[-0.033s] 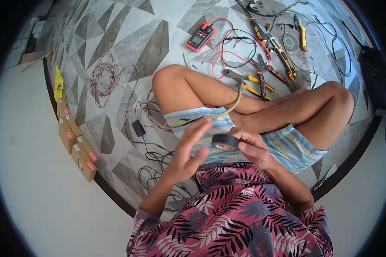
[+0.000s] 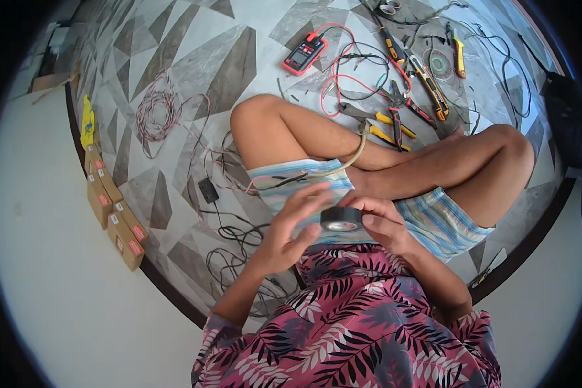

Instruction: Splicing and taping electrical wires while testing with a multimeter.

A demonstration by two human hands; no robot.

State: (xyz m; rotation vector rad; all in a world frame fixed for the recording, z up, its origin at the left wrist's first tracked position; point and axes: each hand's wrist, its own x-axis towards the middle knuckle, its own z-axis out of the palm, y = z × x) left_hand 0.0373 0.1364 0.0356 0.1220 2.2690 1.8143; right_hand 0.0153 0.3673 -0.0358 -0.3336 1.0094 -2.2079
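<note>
A roll of black electrical tape (image 2: 341,218) is pinched at its right side between the thumb and fingers of my right hand (image 2: 383,223), above my lap. Just left of the roll is my left hand (image 2: 294,226), its fingers stretched and apart, the fingertips a little blurred; I see nothing in it. Across my thigh lies a beige cable (image 2: 352,158) whose dark and pink wire ends (image 2: 290,179) spread to the left, beyond my left hand.
On the tiled floor ahead lie a red-and-black meter (image 2: 304,54) with leads, pliers (image 2: 394,116), an orange utility knife (image 2: 428,84) and a yellow-handled tool (image 2: 459,57). Coiled thin wire (image 2: 158,115), black cables (image 2: 229,265) and small cardboard boxes (image 2: 127,236) are at the left.
My left hand has come slightly nearer the tape roll, its fingers turned more toward it. The roll has tilted a little in my right hand, showing more of its inner ring.
</note>
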